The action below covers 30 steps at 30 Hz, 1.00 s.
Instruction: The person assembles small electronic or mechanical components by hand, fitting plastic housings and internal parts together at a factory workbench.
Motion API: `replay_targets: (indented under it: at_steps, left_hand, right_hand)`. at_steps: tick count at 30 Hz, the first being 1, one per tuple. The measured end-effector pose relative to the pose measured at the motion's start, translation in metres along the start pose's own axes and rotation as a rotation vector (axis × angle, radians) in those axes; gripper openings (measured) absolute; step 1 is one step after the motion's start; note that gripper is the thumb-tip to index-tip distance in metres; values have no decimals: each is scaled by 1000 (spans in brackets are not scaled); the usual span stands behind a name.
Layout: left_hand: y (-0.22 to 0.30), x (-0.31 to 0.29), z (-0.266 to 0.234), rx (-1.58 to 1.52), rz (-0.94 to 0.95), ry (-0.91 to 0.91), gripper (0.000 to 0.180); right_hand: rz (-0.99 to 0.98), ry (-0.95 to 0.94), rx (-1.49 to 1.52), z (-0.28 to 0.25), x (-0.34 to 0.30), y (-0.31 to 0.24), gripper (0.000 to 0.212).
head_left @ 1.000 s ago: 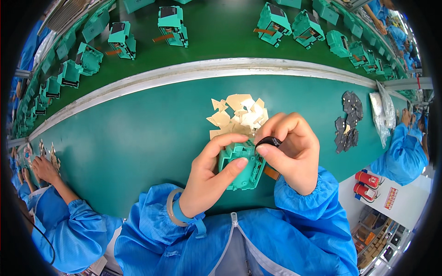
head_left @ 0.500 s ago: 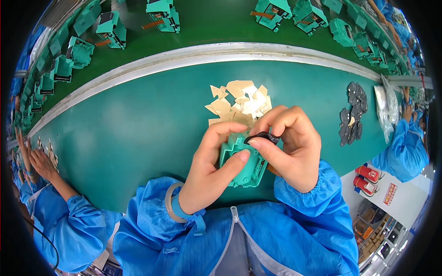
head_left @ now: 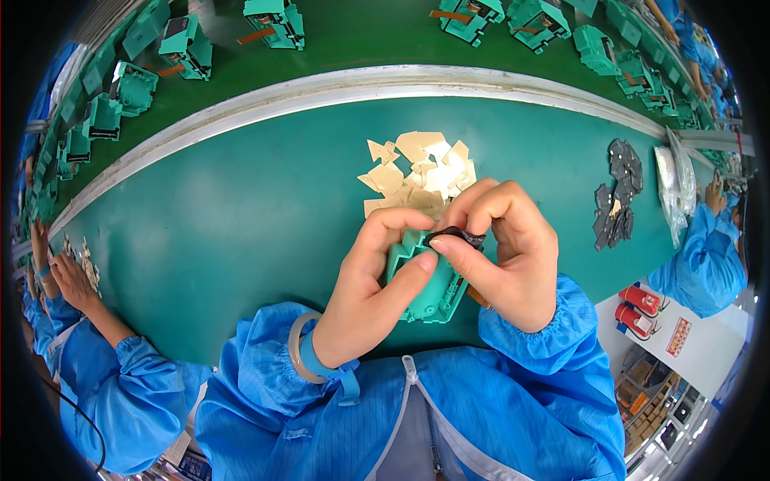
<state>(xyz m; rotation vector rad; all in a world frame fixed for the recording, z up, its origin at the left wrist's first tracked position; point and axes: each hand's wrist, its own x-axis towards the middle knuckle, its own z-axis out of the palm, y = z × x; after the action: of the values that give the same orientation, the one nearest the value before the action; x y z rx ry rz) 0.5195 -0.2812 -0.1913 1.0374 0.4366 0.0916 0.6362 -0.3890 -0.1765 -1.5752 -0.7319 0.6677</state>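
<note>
A teal plastic housing point(head_left: 433, 298) is held close to my body, over the near part of the green table. My left hand point(head_left: 370, 280) grips it from the left, thumb across its upper face. With thumb and fingers my right hand point(head_left: 511, 252) pinches a thin black flexible piece point(head_left: 457, 234) at the housing's far edge. The left thumb tip is close beside that piece. Both hands hide part of the housing's sides. Just beyond the fingers lies a pile of cream-coloured flat cut pieces point(head_left: 419, 172).
A pile of black pieces point(head_left: 618, 192) and clear plastic bags point(head_left: 672, 188) lie at the right. Past a pale metal rail point(head_left: 385, 82), several teal housings point(head_left: 274, 22) stand on a green surface. Co-workers in blue sit left point(head_left: 120, 393) and right point(head_left: 702, 260). Red fire extinguishers point(head_left: 636, 321) stand lower right.
The right thumb and the black piece have shifted slightly left along the housing's far edge. The left hand keeps its grip, its thumb a little further up.
</note>
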Motion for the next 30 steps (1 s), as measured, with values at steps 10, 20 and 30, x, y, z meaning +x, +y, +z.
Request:
replay_targets:
  at_steps: [10,20,30]
  left_hand:
    - [-7,3,-1,85,48,9,23]
    - [-11,1,-5,248,139,16,22]
    - [-8,-4,-11,350,311,58,36]
  right_hand:
    - [-43,7,-56,0,0,0,26]
    - [29,-12,-116,-6,2,-1,22]
    - [112,-102,-16,-6,1,-20,20]
